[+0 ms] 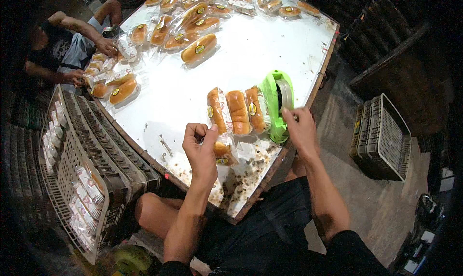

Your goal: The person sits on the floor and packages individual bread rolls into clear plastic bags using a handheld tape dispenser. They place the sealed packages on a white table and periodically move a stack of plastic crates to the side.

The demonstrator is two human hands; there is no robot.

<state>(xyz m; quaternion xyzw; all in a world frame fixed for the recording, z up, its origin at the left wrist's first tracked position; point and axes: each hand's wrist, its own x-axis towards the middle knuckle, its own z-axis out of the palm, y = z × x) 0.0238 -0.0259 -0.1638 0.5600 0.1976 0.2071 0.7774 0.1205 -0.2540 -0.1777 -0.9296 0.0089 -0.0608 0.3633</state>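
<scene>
My left hand (199, 145) is closed, thumb and forefinger pinching at the edge of a bagged bread roll (223, 149) near the table's front corner. Just beyond it stand three more rolls in a row: a bagged roll (218, 113) on the left, a middle roll (238, 113) and a right-hand bagged roll (254, 109). Beside the row is a bright green tape dispenser (276, 132) with a roll of tape (285, 95) in it. At its right side my right hand (301, 126) has its fingers pinched together; what they hold is too small to make out.
The white table (255, 44) carries a pile of bagged rolls (193, 22) at its far side. At the far left a co-worker's hand (107, 47) touches bagged rolls. A crate (84, 153) with packs stands left, stacked crates (381, 136) right. Dark crumbs lie near the front corner.
</scene>
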